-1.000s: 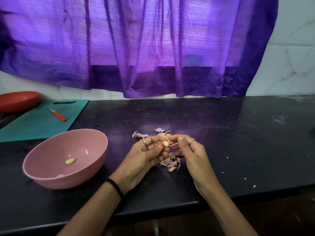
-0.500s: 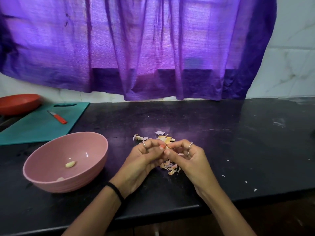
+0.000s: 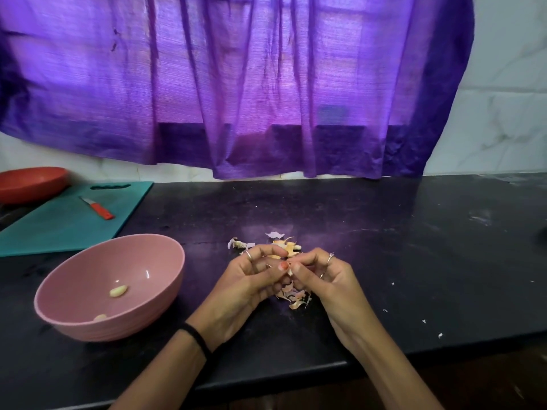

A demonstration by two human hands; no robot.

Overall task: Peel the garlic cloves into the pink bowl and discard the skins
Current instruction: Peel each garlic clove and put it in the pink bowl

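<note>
Red bowl (image 3: 29, 183): far left at the back, half out of view — parked out of the way.
Cutting board (image 3: 68, 223): teal, left rear, with a small red-handled knife (image 3: 97, 209) lying on it; neither is in use, this is finger work.
Pink bowl (image 3: 112, 288): front left, just beside the left forearm, two peeled cloves (image 3: 118, 290) inside. I'd say it sits there so a finished clove is only a short sideways drop.
Left hand (image 3: 251, 279): fingers curled in, thumb and fingertips pinching the garlic clove (image 3: 290, 272), of which only a pale sliver shows.
Right hand (image 3: 322, 276): fingers curled too, thumb and forefinger nipping at that same clove — likely pulling skin; which bit it has, I cannot tell.
Skins (image 3: 293, 297): a loose heap on the counter right under both hands, more scraps (image 3: 284, 244) just behind the knuckles. Peeling above the heap keeps the mess in one spot.
Counter (image 3: 414, 261): black, wide and bare to the right save for white flecks; front edge runs close under the wrists, so skins should be swept away from it.
</note>
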